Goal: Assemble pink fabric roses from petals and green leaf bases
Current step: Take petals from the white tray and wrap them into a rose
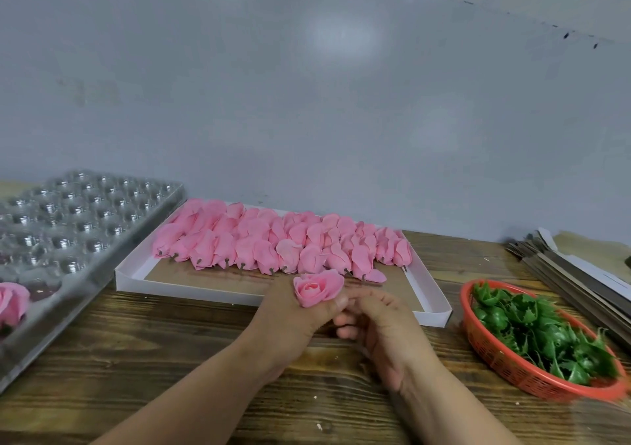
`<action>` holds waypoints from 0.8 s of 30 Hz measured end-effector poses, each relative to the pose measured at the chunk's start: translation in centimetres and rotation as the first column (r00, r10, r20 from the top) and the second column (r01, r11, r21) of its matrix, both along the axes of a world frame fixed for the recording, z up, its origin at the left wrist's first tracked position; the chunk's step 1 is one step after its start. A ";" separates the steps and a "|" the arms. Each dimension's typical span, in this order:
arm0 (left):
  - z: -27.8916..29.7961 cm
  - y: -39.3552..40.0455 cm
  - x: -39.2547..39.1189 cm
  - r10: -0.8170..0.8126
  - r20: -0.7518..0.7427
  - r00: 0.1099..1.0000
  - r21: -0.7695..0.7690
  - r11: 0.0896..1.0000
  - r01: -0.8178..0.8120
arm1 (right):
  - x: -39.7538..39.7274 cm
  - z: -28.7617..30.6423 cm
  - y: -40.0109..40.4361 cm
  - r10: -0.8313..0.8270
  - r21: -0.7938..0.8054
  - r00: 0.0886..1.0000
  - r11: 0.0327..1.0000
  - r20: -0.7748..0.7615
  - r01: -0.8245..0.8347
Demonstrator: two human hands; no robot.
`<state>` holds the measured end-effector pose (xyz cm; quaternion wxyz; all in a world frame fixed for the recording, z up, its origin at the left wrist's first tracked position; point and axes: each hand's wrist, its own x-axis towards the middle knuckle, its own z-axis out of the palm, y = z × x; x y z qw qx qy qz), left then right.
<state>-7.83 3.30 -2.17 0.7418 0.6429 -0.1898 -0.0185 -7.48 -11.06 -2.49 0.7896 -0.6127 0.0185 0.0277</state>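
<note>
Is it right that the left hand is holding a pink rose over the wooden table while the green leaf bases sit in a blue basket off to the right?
Not quite: the head view shows the basket is red, not blue. The rest holds: the left hand holds the pink rose over the wooden table, with the green leaf bases to the right.

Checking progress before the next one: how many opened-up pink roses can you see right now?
2: one rose gripped in the left hand at centre, one in the clear plastic tray at far left, cut by the frame edge. More may sit out of view.
</note>
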 end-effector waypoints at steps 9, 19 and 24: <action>-0.1 -0.4 -0.1 -0.009 -0.007 1.000 0.154 0.988 0.009 | -0.9 1.1 0.2 0.004 -0.112 0.979 0.994 0.204 0.019; 0.1 -0.6 -0.4 -0.037 0.076 0.996 0.283 0.959 0.014 | -1.5 1.9 0.4 0.059 -0.295 0.943 0.955 0.328 0.043; -0.2 -0.8 -0.3 -0.063 0.070 0.996 0.339 0.940 0.035 | -1.7 1.9 0.7 0.098 -0.361 0.925 0.932 0.367 0.044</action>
